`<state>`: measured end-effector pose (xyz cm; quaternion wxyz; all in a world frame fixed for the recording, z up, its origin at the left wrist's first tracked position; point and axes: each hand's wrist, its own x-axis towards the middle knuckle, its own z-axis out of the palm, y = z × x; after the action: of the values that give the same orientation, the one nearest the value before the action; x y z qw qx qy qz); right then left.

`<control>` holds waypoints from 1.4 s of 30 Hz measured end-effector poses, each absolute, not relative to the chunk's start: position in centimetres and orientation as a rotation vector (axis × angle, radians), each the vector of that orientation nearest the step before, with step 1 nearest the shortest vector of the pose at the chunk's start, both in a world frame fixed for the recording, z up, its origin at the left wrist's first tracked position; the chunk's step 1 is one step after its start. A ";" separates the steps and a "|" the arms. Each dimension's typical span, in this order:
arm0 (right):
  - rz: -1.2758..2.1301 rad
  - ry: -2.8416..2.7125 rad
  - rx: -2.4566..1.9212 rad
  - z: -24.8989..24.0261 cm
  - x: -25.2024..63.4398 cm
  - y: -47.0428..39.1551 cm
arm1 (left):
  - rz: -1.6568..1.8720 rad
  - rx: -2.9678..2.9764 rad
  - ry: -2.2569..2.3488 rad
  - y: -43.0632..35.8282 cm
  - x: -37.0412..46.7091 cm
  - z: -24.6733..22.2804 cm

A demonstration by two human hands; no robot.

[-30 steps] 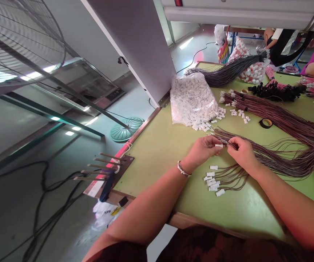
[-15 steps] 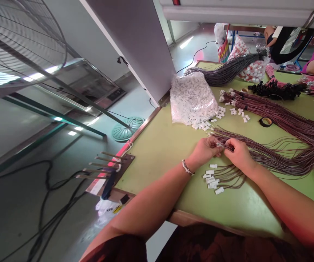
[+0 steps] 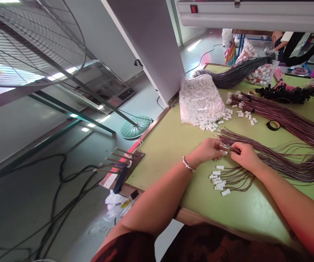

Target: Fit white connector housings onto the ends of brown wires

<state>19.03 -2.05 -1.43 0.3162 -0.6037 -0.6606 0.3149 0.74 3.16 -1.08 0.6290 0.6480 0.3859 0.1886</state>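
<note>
My left hand (image 3: 211, 149) is closed, its fingertips pinching a small white connector (image 3: 224, 154). Just to its right, my right hand (image 3: 244, 155) grips thin brown wires (image 3: 234, 149), their tips pointing at the left fingers. Whether a wire tip sits inside the connector is too small to tell. Behind both hands a loose bundle of brown wires (image 3: 287, 160) with bare metal ends runs to the right. In front of them lie several wires ending in white connectors (image 3: 219, 183).
An open plastic bag of white connectors (image 3: 200, 100) spills onto the green table (image 3: 167, 145). Taped brown bundles (image 3: 285, 112), a roll of black tape (image 3: 273, 125) and a dark wire bundle (image 3: 233, 74) lie farther back. A pegged block (image 3: 132, 163) sits at the left edge; a fan (image 3: 50, 47) stands beyond.
The whole view has shifted, so the table things appear farther right. The white connector now shows at my left fingertips, and my hands are slightly farther apart.
</note>
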 end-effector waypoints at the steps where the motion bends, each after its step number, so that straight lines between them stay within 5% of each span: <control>1: 0.882 -1.711 -1.566 -1.3 19.1 -2.0 | 0.385 1.569 0.903 3.3 0.2 -0.7; 6: 1.134 -1.392 -1.361 -1.1 19.5 -1.9 | 0.167 1.996 0.821 4.3 -1.6 1.2; 11: 1.212 -1.225 -1.408 -1.3 18.9 -1.7 | 0.742 2.207 1.457 6.2 -0.3 -0.1; 17: 1.112 -1.227 -1.408 -1.5 18.4 -1.9 | 0.695 2.325 1.682 7.8 1.3 -2.8; 27: 0.973 -1.273 -1.412 -1.5 18.2 -2.0 | 0.940 1.634 1.443 6.2 -1.1 -0.3; 33: 0.954 -1.276 -1.454 -1.0 18.2 -2.1 | 0.764 1.215 0.952 3.3 -0.3 0.7; 42: 0.982 -1.274 -1.490 -0.4 18.1 -2.2 | 0.703 1.122 0.891 3.5 0.3 0.0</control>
<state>18.08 -2.18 -0.37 0.4569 -0.6046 -0.5168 0.3982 0.28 3.46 0.00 0.6983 0.5032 0.3996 0.3153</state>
